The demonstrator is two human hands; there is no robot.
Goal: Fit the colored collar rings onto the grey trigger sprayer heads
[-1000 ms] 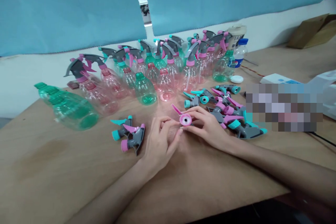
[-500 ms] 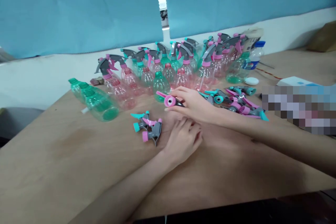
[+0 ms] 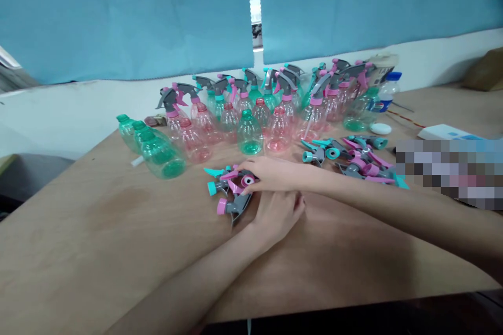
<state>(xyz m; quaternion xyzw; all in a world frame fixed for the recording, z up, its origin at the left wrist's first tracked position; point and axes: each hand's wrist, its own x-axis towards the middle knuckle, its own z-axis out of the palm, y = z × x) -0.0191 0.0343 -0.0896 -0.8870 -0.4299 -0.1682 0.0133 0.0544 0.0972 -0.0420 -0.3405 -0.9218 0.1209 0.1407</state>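
"Step, nearest first?"

"Placing, I'd judge. Left hand (image 3: 277,214) looks curled; I can't tell if it holds anything."

"Right hand (image 3: 271,174)?"

"Just beyond, fingers closed on a pink-collared spray head (image 3: 248,181) at the left pile (image 3: 237,203); release likely calls for spreading them. Bottles (image 3: 250,135) stand farther."

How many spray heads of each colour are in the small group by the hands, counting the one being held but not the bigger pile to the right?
Turquoise-and-grey spray head: 1
Pink-and-grey spray heads: 2, one of them in the right hand
Total: 3
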